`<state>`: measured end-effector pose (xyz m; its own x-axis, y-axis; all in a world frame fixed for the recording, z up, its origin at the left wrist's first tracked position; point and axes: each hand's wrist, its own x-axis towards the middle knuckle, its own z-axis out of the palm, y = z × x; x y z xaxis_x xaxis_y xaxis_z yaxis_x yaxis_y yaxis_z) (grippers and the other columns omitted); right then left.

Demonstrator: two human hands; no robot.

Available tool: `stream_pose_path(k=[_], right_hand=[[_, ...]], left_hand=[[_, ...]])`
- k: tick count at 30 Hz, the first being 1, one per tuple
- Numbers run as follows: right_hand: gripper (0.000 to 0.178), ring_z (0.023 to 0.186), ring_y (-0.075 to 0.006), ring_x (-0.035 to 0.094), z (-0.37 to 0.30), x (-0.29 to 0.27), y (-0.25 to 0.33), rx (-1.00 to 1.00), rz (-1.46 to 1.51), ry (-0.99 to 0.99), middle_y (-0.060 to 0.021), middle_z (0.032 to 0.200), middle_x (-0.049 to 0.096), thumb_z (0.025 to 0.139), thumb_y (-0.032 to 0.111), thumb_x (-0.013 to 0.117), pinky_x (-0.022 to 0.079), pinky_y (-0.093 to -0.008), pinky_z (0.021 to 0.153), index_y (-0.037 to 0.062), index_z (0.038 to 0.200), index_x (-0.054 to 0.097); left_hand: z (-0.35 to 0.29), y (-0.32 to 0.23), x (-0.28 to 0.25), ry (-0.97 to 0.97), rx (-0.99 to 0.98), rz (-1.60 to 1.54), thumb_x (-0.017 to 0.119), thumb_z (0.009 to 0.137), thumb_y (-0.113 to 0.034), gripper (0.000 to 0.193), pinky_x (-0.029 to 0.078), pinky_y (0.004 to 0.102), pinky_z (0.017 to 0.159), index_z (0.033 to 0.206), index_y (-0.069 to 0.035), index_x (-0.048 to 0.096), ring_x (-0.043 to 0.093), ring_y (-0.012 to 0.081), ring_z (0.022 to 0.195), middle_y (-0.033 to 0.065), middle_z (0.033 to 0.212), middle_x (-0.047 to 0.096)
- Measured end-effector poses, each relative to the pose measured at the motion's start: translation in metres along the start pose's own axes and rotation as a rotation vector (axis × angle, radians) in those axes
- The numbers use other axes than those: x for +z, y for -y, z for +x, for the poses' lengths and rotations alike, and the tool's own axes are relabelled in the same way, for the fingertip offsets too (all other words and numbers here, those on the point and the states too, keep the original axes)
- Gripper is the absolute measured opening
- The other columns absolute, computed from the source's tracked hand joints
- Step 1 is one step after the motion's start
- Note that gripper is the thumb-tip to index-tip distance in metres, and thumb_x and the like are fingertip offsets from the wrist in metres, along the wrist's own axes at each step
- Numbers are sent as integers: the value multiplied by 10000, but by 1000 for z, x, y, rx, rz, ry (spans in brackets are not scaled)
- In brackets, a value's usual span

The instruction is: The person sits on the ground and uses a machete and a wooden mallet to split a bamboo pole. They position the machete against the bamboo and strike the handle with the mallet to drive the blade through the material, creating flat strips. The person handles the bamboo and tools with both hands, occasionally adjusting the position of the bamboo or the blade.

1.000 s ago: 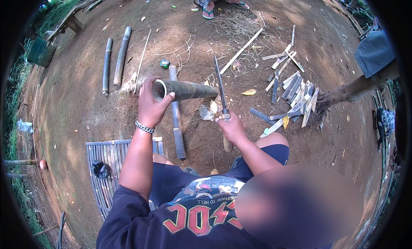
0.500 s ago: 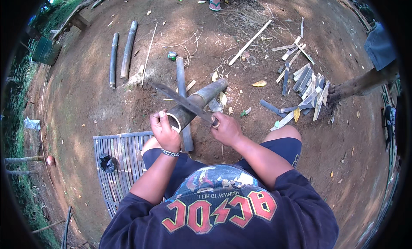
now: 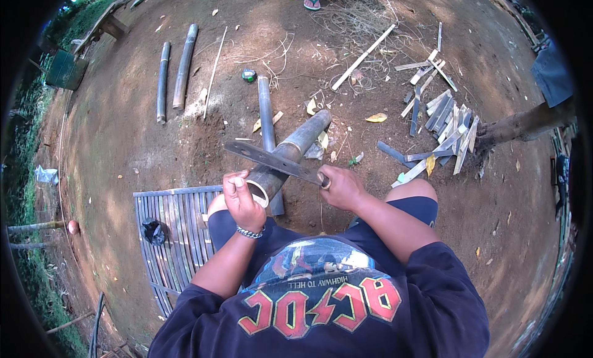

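Grey, long steel knife (image 3: 278,162): gripped with right fingers (image 3: 335,174) across dark bamboo tube (image 3: 299,141). Curled left fingers (image 3: 232,189); couldn't tell their hold.

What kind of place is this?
Likely an outdoor yard used for bamboo work: bare brown earth ground, a heap of pale and dark split bamboo strips, and a long, flat, dark metal blade in the right hand, across a thick grey-brown bamboo tube.

The left hand (image 3: 244,202) has its fingers bent; the right hand (image 3: 344,189) is clenched. Left forearm (image 3: 221,268) and right forearm (image 3: 394,227) angle inward.
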<state>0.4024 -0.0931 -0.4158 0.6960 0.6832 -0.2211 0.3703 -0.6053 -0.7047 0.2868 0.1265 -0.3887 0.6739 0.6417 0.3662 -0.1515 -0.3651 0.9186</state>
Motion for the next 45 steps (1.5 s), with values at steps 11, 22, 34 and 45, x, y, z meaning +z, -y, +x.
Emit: stream_pose_path(k=[11,22,34,45], right_hand=[[347,1007,-421,682,19,-3,-38,196,-64,-37,-226,1046,709,807,221,687,541,-514,899,87,1118,608],[360,992,-417,690,1,-8,-38,53,-35,-50,-233,1026,714,809,218,699,546,-504,869,78,1135,636],[352,921,-419,696,-2,-8,-53,435,215,-229,-237,930,712,783,224,700,538,-492,824,28,1071,645],[328,1028,-431,678,-9,14,-4,136,140,-187,-224,1031,707,845,208,695,536,-514,899,44,1103,579]], left_hand=[[6,-10,12,125,75,-61,481,1065,-124,198,454,350,957,984,2,611,586,196,1016,108,1028,587],[16,-16,10,307,205,-12,574,1011,-142,173,491,380,939,962,10,640,627,240,1003,145,1056,639],[20,-30,40,-313,-400,-362,576,1063,-236,271,484,260,874,1195,-2,611,608,103,935,43,1040,661],[14,1,45,-246,-101,6,493,1098,-227,224,462,288,856,1059,-18,565,546,105,912,47,1003,602]])
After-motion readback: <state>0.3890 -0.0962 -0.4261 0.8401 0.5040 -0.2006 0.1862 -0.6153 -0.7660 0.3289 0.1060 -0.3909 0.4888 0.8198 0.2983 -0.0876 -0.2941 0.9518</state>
